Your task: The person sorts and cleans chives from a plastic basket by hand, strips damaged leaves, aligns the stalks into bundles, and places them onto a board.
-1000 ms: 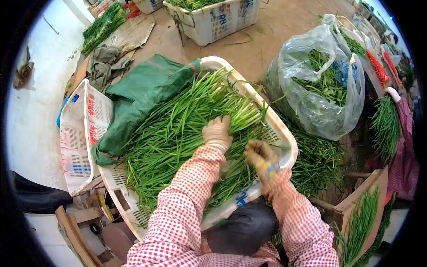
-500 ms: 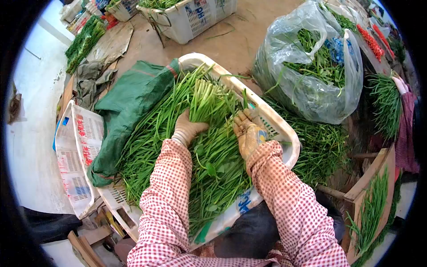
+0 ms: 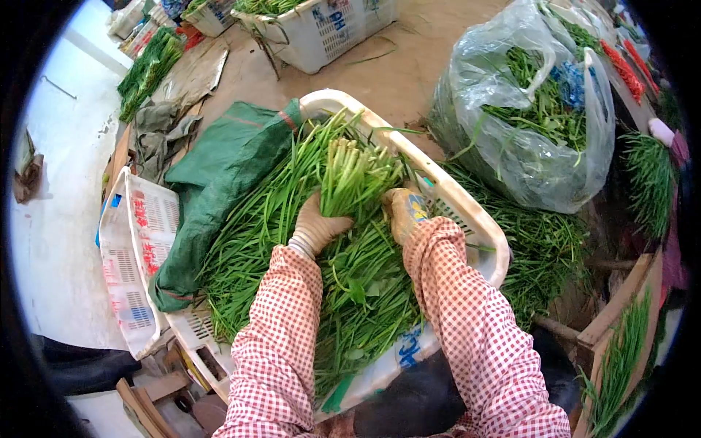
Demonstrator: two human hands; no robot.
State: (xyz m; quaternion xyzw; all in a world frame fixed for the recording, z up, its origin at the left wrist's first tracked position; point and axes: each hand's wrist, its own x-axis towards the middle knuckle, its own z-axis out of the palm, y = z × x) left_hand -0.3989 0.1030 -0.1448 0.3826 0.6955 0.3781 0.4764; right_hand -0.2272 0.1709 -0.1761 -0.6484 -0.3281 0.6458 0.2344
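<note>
My left hand [image 3: 321, 225], in a tan work glove, is closed round a bunch of green chives [image 3: 352, 171], its pale cut ends pointing up and away from me. At the right side of that bunch is my right hand [image 3: 405, 213], in a stained glove with a blue and yellow mark. Its fingers curl in against the stalks, and the fingertips are hidden among them. Beneath both hands, loose long green leaves fill a white plastic basket [image 3: 478, 226]. A few broader leaves lie among them.
A green woven sack [image 3: 226, 168] drapes over the basket's left side, beside another white crate [image 3: 131, 255]. A clear plastic bag [image 3: 467, 124] of greens stands at the right. Further off is a filled white crate [image 3: 321, 36]. A wooden frame [image 3: 613, 314] stands at lower right.
My right hand has turned inward, its fingers going from partly spread to curled against the bunch. My left hand keeps its grip. The view has shifted slightly.
</note>
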